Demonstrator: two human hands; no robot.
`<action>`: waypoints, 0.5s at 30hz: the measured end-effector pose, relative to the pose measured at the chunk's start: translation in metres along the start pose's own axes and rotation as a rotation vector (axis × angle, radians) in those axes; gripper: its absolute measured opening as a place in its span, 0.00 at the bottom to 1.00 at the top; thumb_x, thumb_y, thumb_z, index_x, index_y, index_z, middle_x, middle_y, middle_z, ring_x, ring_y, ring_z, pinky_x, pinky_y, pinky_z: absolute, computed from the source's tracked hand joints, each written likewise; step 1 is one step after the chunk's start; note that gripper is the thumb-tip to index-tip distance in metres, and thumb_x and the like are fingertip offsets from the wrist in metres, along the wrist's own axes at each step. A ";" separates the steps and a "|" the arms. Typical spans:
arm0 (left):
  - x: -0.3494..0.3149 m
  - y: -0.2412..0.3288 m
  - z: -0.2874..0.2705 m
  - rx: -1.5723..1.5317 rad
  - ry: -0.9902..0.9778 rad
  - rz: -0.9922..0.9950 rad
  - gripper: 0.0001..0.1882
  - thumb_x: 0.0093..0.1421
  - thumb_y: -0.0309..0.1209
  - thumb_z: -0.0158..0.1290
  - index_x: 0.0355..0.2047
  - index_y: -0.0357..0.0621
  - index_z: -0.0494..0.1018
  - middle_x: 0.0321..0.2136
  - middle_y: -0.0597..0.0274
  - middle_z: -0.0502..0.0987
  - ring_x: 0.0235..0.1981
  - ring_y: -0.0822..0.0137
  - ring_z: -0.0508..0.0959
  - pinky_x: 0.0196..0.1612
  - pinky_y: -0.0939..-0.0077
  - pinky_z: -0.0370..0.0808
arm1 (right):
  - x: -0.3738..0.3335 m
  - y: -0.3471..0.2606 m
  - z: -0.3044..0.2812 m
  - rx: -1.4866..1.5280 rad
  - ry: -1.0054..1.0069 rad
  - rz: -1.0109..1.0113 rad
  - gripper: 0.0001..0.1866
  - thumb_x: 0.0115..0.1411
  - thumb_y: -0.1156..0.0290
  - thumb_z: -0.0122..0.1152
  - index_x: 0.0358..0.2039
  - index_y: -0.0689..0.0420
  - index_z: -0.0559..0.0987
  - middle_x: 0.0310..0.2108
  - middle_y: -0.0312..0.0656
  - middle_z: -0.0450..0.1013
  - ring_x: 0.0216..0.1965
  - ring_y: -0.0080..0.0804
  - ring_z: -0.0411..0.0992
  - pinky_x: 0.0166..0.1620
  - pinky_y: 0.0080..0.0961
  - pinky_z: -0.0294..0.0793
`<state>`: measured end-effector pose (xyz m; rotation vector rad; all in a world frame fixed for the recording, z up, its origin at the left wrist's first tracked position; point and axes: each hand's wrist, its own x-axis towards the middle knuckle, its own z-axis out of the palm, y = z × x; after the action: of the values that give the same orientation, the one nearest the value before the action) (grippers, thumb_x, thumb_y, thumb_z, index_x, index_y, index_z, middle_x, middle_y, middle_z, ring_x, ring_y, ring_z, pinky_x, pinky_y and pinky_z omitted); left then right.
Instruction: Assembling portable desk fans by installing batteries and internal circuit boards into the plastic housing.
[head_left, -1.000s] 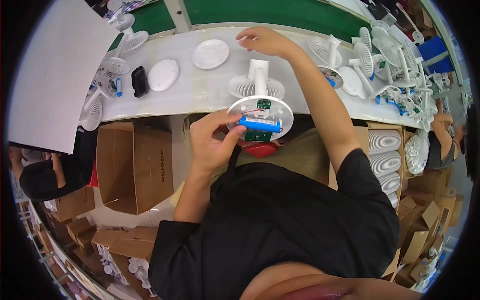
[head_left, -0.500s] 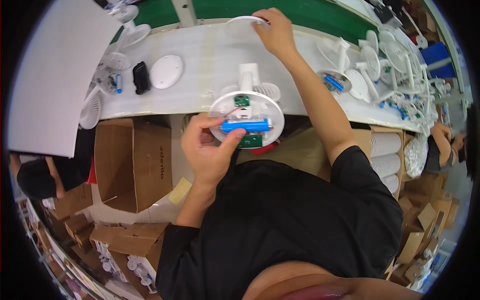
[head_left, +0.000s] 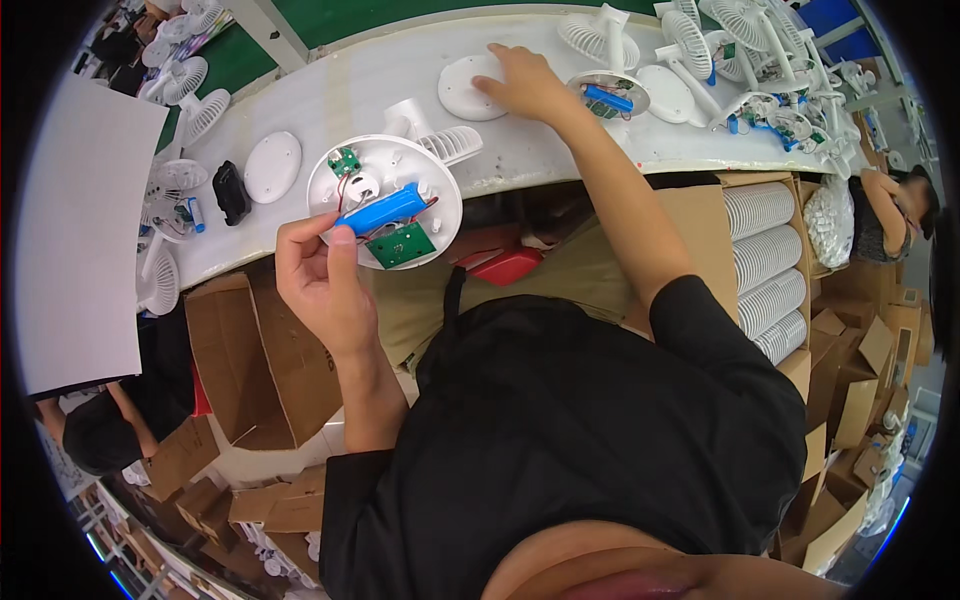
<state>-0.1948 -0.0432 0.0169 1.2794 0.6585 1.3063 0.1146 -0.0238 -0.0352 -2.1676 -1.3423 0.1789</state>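
A small white fan lies on the near side of the table with its round base facing me, its inside exposed. Within the base are a blue cylindrical battery, green circuit boards and thin red wires. My left hand reaches over the base's left rim, thumb and index finger pinched at the battery's near-left end. Farther back, a white round cover rests flat on the table. Fingers spread, my right hand touches the cover's right side.
Another white cover and a black object lie to the left. More fans crowd the right, one with an open base. Below the table are an open cardboard box and a carton of stacked white discs. Other people sit at both sides.
The view has turned. My right hand has put the raised cover down on the table, and its fingers have spread. The fan's base is tilted more to the side, my left hand still at the battery.
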 end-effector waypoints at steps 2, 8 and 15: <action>-0.002 0.003 0.002 -0.039 -0.026 -0.029 0.07 0.62 0.22 0.50 0.41 0.35 0.71 0.37 0.56 0.75 0.35 0.71 0.73 0.43 0.82 0.70 | 0.013 -0.007 0.009 -0.223 -0.106 0.034 0.27 0.53 0.66 0.67 0.55 0.55 0.76 0.49 0.53 0.73 0.47 0.47 0.73 0.54 0.36 0.72; -0.003 0.006 0.014 0.055 -0.017 -0.053 0.07 0.64 0.20 0.47 0.42 0.34 0.71 0.38 0.54 0.76 0.35 0.72 0.73 0.43 0.83 0.70 | 0.009 0.012 -0.022 0.078 -0.167 -0.035 0.24 0.54 0.66 0.65 0.51 0.58 0.74 0.44 0.51 0.75 0.40 0.44 0.75 0.45 0.36 0.77; -0.003 0.010 0.027 0.133 0.006 -0.029 0.13 0.62 0.18 0.49 0.47 0.33 0.71 0.37 0.53 0.78 0.32 0.73 0.74 0.38 0.87 0.70 | -0.111 -0.040 -0.112 1.170 0.246 0.042 0.24 0.57 0.78 0.59 0.55 0.60 0.69 0.44 0.56 0.73 0.37 0.40 0.77 0.38 0.24 0.80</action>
<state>-0.1739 -0.0567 0.0324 1.3683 0.7762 1.2602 0.0745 -0.1504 0.0585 -1.1609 -0.7214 0.5351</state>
